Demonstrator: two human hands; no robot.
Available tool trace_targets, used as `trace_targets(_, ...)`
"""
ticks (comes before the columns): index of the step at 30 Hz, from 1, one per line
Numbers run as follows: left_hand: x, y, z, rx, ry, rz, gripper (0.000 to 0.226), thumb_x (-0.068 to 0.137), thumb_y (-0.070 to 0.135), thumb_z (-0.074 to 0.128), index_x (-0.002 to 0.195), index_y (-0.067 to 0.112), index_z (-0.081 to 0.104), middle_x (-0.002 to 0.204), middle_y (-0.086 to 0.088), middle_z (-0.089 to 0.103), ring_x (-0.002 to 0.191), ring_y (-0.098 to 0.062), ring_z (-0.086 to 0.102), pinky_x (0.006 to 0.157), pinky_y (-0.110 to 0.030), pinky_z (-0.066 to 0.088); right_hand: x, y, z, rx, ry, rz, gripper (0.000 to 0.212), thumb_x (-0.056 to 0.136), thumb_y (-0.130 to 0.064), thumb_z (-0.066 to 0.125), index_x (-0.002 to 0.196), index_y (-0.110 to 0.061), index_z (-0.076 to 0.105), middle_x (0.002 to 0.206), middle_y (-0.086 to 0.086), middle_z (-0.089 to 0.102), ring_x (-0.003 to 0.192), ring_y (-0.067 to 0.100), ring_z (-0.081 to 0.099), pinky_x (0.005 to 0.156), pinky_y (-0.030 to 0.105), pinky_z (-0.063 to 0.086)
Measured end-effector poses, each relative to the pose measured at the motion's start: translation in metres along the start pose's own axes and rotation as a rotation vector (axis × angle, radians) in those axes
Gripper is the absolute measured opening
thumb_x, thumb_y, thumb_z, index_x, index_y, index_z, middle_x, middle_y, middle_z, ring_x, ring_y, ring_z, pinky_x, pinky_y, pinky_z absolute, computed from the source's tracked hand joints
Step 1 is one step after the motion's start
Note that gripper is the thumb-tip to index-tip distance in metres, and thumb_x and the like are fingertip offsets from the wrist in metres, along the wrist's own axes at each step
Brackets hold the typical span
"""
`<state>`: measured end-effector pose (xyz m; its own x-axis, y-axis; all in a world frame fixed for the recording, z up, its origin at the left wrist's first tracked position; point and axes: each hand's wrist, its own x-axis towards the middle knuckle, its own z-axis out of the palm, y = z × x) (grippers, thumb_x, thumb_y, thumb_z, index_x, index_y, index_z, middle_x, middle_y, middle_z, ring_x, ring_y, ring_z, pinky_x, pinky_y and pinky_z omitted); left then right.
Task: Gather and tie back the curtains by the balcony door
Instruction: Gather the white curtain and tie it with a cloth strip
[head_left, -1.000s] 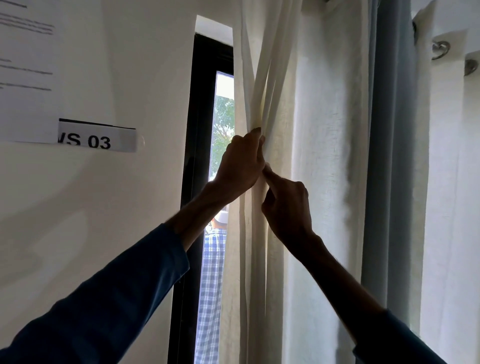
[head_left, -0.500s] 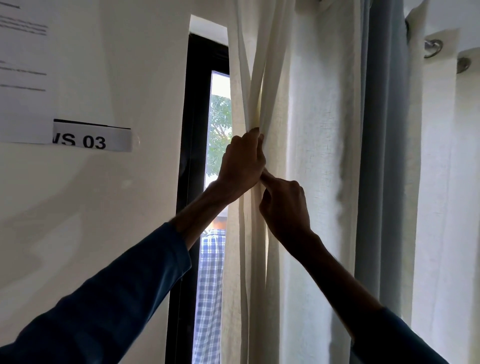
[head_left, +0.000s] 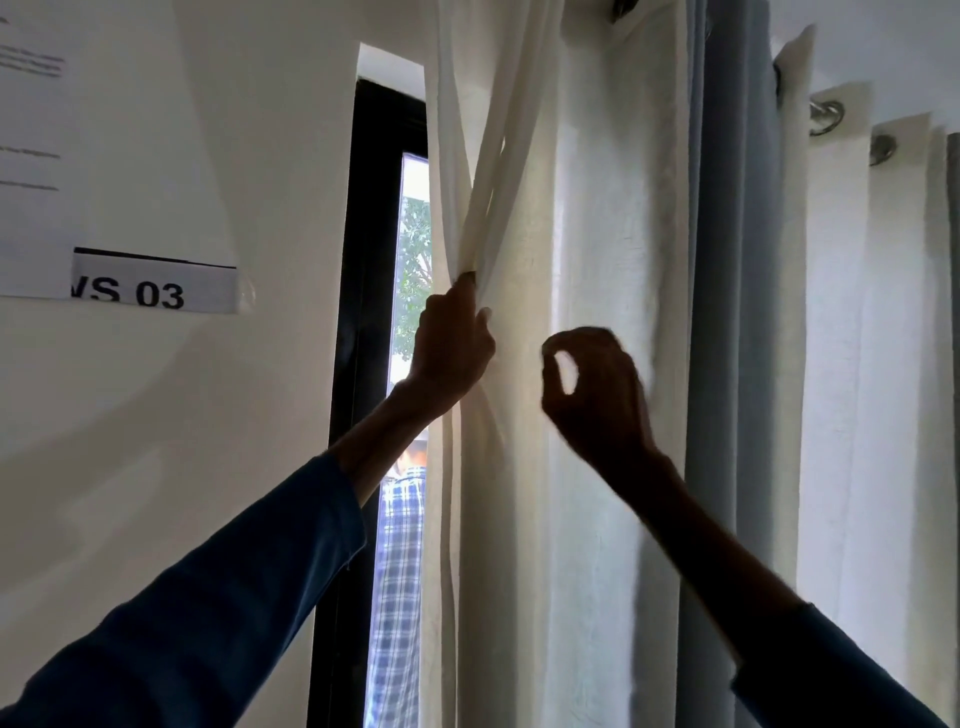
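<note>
Label (head_left: 156, 291) on wall (head_left: 208, 415) leftmost, door frame (head_left: 358, 260) beside it, curtain (head_left: 597, 234) right, second curtain (head_left: 737, 312) perhaps behind.

Head view, angled upward, close to curtain (head_left: 597, 208)

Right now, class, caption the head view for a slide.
Left hand grips gathered cream curtain beside dark door frame; right hand curled nearby.

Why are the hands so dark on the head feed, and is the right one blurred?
Head view: daylight through the curtain and door glass backlights everything, so both hands are silhouettes; the left hand, gripping the curtain, is sharp; the right hand is motion-blurred, its grip unreadable.
</note>
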<state>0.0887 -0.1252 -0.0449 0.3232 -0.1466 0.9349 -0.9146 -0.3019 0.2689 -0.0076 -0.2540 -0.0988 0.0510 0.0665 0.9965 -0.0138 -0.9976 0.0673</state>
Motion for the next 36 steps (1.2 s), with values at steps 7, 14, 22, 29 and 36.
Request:
trace_targets(7,0.008,-0.006,0.001,-0.038,0.0,0.069,0.054,0.098,0.01,0.059,0.146,-0.002,0.039,0.125,-0.024,0.065,0.113,-0.039,0.065,0.095,-0.037,0.051,0.078,0.072,-0.022,-0.308,0.066,0.309,0.067,0.091,-0.036,0.068,0.142,-0.002,0.042,0.142,0.02,0.047,0.131,0.035,0.043,0.104,0.041,0.038)
trace_targets(14,0.01,-0.012,0.003,-0.014,0.001,0.088,0.05,0.098,0.01,0.058,0.144,-0.002,0.04,0.118,-0.026,0.067,0.106,-0.04,0.067,0.091,-0.04,0.054,0.094,0.079,-0.004,-0.301,0.017,0.272,0.046,0.096,-0.02,0.067,0.136,-0.001,0.053,0.127,0.02,0.061,0.119,0.037,0.058,0.098,0.042,0.048)
trace_targets(22,0.016,-0.027,0.008,0.02,0.028,0.144,0.049,0.097,0.016,0.06,0.14,0.003,0.04,0.106,-0.022,0.07,0.09,-0.036,0.073,0.079,-0.045,0.062,0.091,0.069,0.002,-0.317,0.153,0.146,0.034,0.097,-0.018,0.065,0.128,-0.005,0.061,0.12,0.014,0.063,0.108,0.028,0.063,0.083,0.03,0.052)
trace_targets(29,0.017,-0.027,0.013,-0.003,0.034,0.16,0.047,0.097,0.013,0.06,0.139,0.001,0.042,0.103,-0.022,0.071,0.087,-0.036,0.073,0.078,-0.047,0.062,0.089,0.061,0.011,-0.158,0.174,0.117,0.029,0.097,-0.018,0.065,0.122,-0.005,0.063,0.108,0.01,0.069,0.095,0.02,0.067,0.087,0.021,0.044)
trace_targets(36,0.018,-0.027,0.015,-0.004,0.032,0.174,0.048,0.096,0.012,0.061,0.139,0.0,0.042,0.1,-0.023,0.071,0.086,-0.037,0.073,0.077,-0.042,0.062,0.098,0.042,0.021,-0.072,0.045,0.196,0.03,0.092,0.001,0.044,0.066,-0.009,0.053,0.05,-0.006,0.036,0.044,0.011,0.033,0.047,0.027,0.031)
